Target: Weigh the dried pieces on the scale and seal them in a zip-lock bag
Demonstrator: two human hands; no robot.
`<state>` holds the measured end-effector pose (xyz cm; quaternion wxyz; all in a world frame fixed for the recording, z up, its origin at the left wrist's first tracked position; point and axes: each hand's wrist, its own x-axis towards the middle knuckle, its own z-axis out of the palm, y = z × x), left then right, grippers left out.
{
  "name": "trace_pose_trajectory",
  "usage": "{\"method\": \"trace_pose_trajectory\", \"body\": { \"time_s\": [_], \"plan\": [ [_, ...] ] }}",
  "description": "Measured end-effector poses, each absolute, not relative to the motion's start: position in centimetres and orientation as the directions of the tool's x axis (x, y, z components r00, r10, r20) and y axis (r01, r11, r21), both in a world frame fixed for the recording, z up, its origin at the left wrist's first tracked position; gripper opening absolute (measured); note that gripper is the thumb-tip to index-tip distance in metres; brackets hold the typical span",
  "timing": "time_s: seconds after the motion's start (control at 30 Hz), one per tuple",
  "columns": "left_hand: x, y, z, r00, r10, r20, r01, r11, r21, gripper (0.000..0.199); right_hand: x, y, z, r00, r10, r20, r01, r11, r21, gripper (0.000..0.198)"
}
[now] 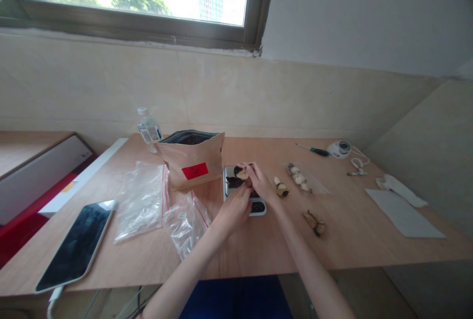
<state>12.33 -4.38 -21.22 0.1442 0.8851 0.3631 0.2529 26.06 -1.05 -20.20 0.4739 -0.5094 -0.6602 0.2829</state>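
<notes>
My left hand [237, 204] and my right hand [260, 182] meet over a small white digital scale [226, 188]. The fingers of both are closed round dried mushroom pieces [243, 174], dark outside and cream inside; the hands partly hide what they grip. Another dark piece [232, 182] lies on the scale's plate, left of my fingers. The scale's dark display [257, 207] shows below my hands, its reading too small to make out. On the table right of the scale rest two loose mushroom clusters, a nearer one [315, 223] and a farther one [281, 188].
Behind the scale to the left stands an open brown pouch [195, 154] with a red label. Clear zip bags [142, 200] and a phone [77, 245] lie left. A bagged row of mushrooms [299, 178], a screwdriver [318, 151], a white camera [339, 149] and a white sheet [402, 215] lie right.
</notes>
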Motion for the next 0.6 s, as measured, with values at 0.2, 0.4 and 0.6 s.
{"method": "trace_pose_trajectory", "body": {
  "time_s": [0.2, 0.4, 0.6],
  "plan": [
    [11.1, -4.1, -22.0, 0.439, 0.806, 0.397, 0.694, -0.585, 0.421, 0.028, 25.1, 1.9, -21.1, -0.026, 0.966, 0.256, 0.539, 0.229, -0.810, 0.025],
    [13.4, -3.7, -24.1, 0.364, 0.849, 0.383, 0.769, -0.506, 0.390, 0.043, 29.5, -1.3, -23.5, 0.208, 0.925, 0.319, 0.490, 0.184, -0.852, 0.036],
    [19.8, -6.0, -24.9, 0.404, 0.847, 0.347, 0.748, -0.524, 0.408, 0.049, 34.0, -2.3, -23.4, 0.405, 0.832, 0.379, 0.533, 0.122, -0.837, 0.045]
  ]
}}
